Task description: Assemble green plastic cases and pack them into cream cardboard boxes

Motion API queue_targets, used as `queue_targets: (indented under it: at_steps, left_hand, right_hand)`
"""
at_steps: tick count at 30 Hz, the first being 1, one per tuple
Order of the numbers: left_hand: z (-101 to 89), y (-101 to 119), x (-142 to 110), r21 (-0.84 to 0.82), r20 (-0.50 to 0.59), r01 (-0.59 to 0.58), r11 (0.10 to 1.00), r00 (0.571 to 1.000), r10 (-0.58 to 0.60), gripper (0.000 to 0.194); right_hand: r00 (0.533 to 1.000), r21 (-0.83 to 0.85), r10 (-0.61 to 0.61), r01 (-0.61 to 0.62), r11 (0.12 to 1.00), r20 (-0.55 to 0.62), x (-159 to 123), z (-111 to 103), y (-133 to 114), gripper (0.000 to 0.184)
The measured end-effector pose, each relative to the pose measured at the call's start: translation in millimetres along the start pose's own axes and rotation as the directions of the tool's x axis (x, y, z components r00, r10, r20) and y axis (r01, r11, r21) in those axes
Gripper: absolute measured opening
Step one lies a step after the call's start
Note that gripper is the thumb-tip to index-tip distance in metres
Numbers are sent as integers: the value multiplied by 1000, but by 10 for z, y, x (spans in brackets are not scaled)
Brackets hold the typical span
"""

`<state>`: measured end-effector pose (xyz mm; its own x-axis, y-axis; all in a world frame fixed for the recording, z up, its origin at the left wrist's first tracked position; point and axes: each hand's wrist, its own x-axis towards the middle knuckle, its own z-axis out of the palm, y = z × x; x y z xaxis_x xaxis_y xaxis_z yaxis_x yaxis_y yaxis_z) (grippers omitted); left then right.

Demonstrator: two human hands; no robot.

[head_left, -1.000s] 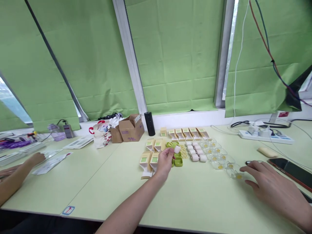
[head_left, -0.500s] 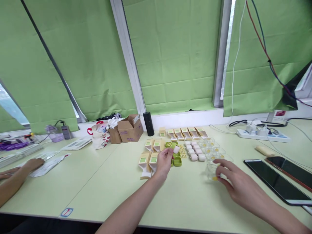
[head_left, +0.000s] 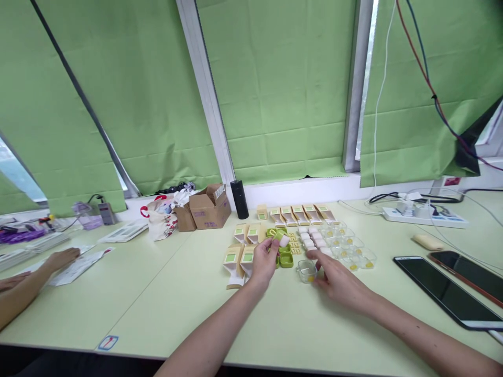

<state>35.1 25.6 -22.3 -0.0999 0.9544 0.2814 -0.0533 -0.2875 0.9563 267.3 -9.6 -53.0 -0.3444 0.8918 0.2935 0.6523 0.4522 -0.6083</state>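
My left hand (head_left: 264,260) pinches a small rounded white case with a green part (head_left: 281,239) and holds it over several open green square cases (head_left: 286,260). In my right hand (head_left: 337,277) is a clear plastic case (head_left: 306,271) with a yellow spot, gripped at its right side just above or on the table. Behind that hand sit rows of pinkish-white rounded cases (head_left: 316,243) and more clear plastic cases (head_left: 366,258). Small yellow pieces (head_left: 294,244) lie between the green and white cases. Left of my left hand are opened cardboard boxes with green labels (head_left: 231,258).
More small boxes (head_left: 299,214) line the back beside a black cylinder (head_left: 239,200). A brown carton (head_left: 211,209) and a cloth bag (head_left: 161,220) stand left of it. Phones (head_left: 444,290) and a power strip (head_left: 426,218) lie right. Another person's hand (head_left: 63,259) is far left.
My right hand has moved left with the clear case, bringing it closer to the green cases. My left hand stays almost where it was. The other person's hand has shifted slightly right.
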Motion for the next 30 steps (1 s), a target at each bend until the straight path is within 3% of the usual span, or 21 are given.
queue_targets:
  at_steps: [5,8,10,13,16,18,25,30]
  left_hand:
    - [-7,14,-6,16,-11,-13,1000,1000,13,73]
    - [-20,16,-2,5,-18,-11,1000,1000,12,71]
    - [-32,11,7,8,-32,-13,1000,999,13,70]
    - [-53,-3,28,26,-66,-16,1000,998,18,70]
    - [-67,-16,46,29,-83,-26,999,996,28,71]
    - [-70,-18,52,24,-82,-32,999,996,34,71]
    - [-57,4,35,15,-85,-25,1000,996,27,69]
    - [-41,13,26,-30,-82,-43,999,996,40,65]
  right_hand:
    - [997,213,78,-73,974,-12,140,-5,43,38]
    - [992,492,122,-88,866,-37,313,-94,-60,36]
    - [988,723,151,-80,686,-34,434,-165,-168,44]
    - [984,937,181,-59,344,-5,591,-218,-316,44]
    - [976,997,214,-58,41,48,694,-151,-362,27]
    - [969,995,230,-69,-78,85,728,-54,-329,15]
    - [972,989,213,-78,-123,103,695,182,-171,13]
    - [977,999,211,-36,-22,40,649,181,-201,36]
